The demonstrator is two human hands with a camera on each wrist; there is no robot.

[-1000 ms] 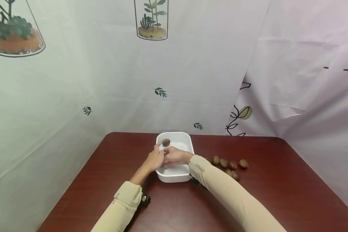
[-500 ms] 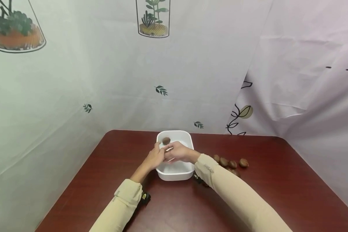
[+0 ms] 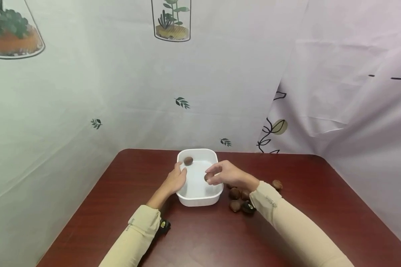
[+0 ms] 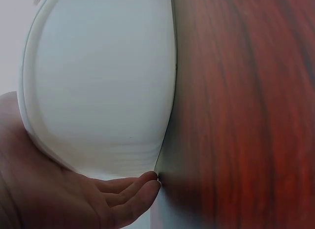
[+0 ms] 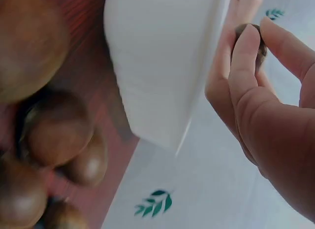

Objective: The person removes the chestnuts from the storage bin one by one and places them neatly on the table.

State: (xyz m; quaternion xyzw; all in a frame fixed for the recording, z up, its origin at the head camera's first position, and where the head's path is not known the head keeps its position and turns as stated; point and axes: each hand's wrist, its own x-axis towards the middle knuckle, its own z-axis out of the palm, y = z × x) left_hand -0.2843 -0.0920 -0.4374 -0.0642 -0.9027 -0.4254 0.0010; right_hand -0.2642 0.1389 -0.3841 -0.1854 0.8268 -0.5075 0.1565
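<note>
A white rectangular container (image 3: 199, 202) stands on the table, with one brown chestnut (image 3: 188, 161) lying in its far left corner. My left hand (image 3: 173, 182) grips its left wall, the thumb over the rim and, in the left wrist view, the fingers (image 4: 133, 199) curled low along the outside. Over the container's right side, my right hand (image 3: 232, 175) pinches another chestnut (image 5: 261, 52) between thumb and fingertips. Several glossy brown chestnuts (image 3: 234, 193) lie close to the container's right wall, partly hidden beneath the right hand and sleeve.
One chestnut (image 3: 277, 184) lies apart, beyond the right sleeve. The dark red wooden table (image 3: 200, 237) ends at a pale printed cloth (image 3: 147, 92) behind the container. Small dark cameras sit under both wrists.
My right hand has drawn away from the left hand, moving right, and the chestnut in its fingers has come into sight. The left hand stays on the container.
</note>
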